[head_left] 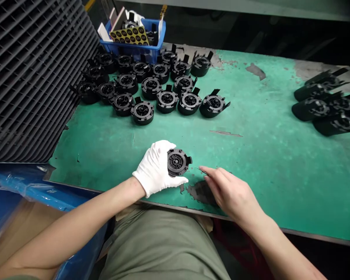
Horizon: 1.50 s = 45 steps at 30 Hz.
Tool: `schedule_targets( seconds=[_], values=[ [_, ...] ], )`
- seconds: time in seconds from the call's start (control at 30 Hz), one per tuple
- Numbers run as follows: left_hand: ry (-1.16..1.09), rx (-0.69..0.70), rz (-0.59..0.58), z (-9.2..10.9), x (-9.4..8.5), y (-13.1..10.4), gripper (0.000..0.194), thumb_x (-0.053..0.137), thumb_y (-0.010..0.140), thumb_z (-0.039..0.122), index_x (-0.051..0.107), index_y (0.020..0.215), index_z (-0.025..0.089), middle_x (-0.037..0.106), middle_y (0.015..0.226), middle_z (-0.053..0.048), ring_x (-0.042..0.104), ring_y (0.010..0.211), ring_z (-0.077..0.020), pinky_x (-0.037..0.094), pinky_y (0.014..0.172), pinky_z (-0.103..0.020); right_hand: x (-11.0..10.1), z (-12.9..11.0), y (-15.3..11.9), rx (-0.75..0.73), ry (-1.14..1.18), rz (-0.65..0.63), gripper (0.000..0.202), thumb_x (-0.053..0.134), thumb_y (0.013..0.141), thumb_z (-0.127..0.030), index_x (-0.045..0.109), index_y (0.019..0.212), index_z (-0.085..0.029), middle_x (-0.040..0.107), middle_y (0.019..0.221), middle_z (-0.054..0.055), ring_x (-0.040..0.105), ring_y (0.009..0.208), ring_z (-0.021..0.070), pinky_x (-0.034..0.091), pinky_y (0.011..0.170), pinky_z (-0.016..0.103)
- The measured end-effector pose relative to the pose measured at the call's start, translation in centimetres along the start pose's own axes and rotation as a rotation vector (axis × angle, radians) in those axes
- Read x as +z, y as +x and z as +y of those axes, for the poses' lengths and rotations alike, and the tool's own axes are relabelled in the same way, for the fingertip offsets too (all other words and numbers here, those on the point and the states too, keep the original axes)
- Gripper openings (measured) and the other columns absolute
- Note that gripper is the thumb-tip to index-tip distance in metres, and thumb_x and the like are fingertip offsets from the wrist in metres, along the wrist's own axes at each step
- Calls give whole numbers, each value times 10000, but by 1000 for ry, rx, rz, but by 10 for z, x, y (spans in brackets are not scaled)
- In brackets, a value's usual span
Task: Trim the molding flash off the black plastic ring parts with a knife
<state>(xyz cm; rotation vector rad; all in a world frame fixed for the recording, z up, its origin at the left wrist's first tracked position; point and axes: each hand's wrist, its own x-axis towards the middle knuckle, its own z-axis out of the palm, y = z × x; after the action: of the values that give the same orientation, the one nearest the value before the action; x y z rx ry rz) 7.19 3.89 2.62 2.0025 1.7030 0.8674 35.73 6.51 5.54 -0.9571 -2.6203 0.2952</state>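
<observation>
My left hand (158, 168), in a white glove, grips a round black plastic part (177, 161) above the green mat near the front edge. Ribs and a central hub show on the part's upward face, and a tab sticks out on its right. Just to the right, my bare right hand (228, 189) pinches a thin, pointed tool (203, 171) between thumb and fingers. The tool's tip points at the part without touching it.
Several similar black parts (142, 111) stand in rows on the green mat (265, 163). Behind them is a blue bin (134, 49) with a yellow sticker sheet. Gray stacked trays (32, 77) rise at left. More black parts (310, 108) stand at right.
</observation>
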Motion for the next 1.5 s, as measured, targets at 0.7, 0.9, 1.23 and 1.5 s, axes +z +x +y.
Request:
schedule_targets(
  seconds=[0.7,0.9,1.23,1.5],
  values=[
    [-107,-63,261,22,17,-8,492,918,727,497,585,990,247,700,1085,-99,748,992,-309,625,859,-438,10,-54,17,96,-224,-109,329,438,1178,-236,611,1427,-110,629,838,6,601,590,159,382,558,336],
    [-87,-70,270,25,16,-7,412,886,757,468,577,919,250,705,1075,-112,752,1048,-331,622,856,-435,6,-58,19,135,-293,-187,317,452,1146,-190,638,1396,-132,587,826,-5,530,544,152,293,527,349],
    [-130,-134,196,25,15,-6,407,892,733,482,621,924,246,715,1047,-90,750,1004,-309,627,925,-458,-7,-56,31,187,-287,-361,271,463,1117,-214,672,1287,-179,571,790,-9,487,475,154,179,501,357],
    [-155,-136,162,27,14,-6,417,910,755,497,636,953,252,724,1010,-91,754,956,-320,641,885,-488,-1,-47,21,180,-217,-262,366,398,1177,-296,645,1419,-173,647,845,18,557,532,152,329,503,333]
  ],
)
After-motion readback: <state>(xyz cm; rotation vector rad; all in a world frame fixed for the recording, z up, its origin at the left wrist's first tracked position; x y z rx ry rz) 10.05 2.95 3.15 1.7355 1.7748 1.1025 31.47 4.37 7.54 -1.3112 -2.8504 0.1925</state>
